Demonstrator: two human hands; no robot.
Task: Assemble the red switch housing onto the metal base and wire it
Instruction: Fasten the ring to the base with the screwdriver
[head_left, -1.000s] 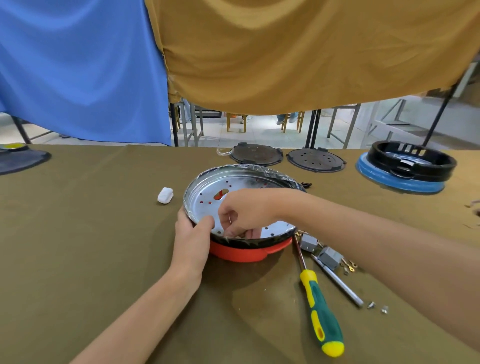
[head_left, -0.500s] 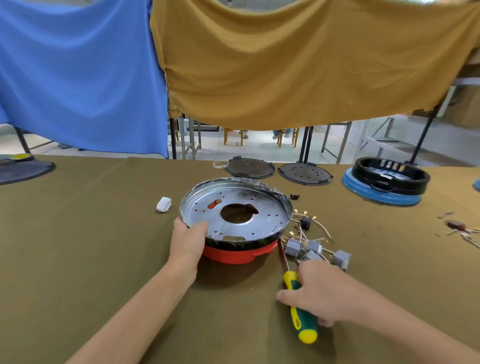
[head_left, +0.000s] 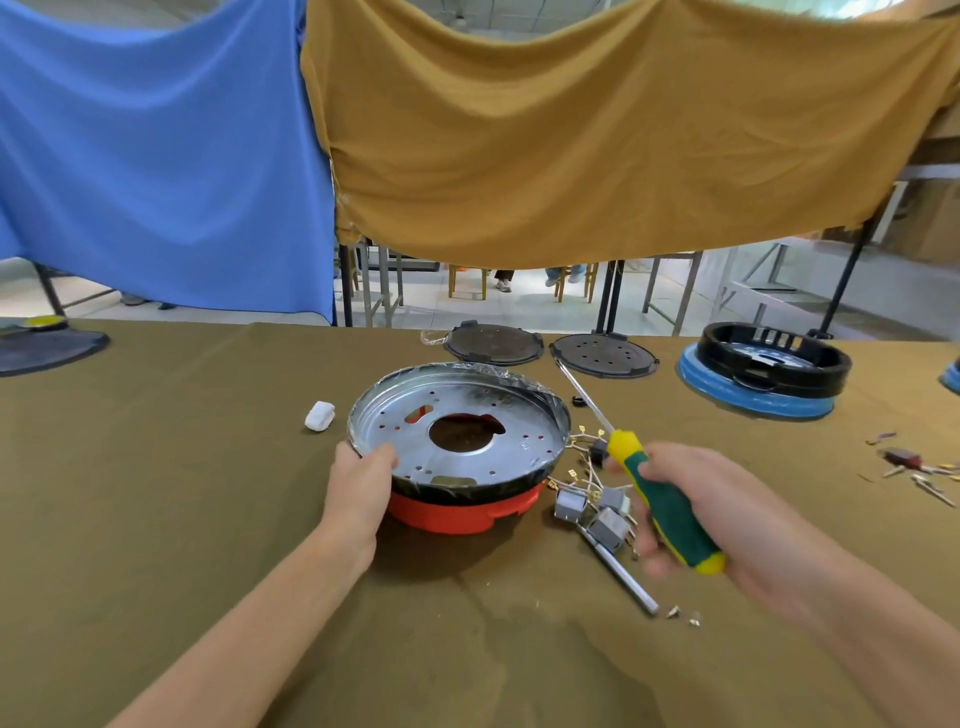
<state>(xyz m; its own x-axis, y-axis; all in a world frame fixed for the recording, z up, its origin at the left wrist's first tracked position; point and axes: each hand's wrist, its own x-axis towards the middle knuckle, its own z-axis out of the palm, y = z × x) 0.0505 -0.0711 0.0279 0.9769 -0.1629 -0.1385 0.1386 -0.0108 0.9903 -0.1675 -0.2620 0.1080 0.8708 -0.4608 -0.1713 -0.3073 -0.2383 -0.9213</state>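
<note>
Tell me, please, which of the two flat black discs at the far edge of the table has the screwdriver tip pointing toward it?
The right-hand disc, the one dotted with small holes. The screwdriver shaft tip ends near its left edge; the other disc lies further left.

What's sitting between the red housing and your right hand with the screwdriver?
Head view: grey switch blocks with gold-tipped wires, beside red housing and right hand.

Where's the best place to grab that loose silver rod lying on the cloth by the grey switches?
Probably pinch the silver rod at its bare near end, coming from above. Its far end runs in among the grey switches, while the near half lies flat and clear on the table.
</note>
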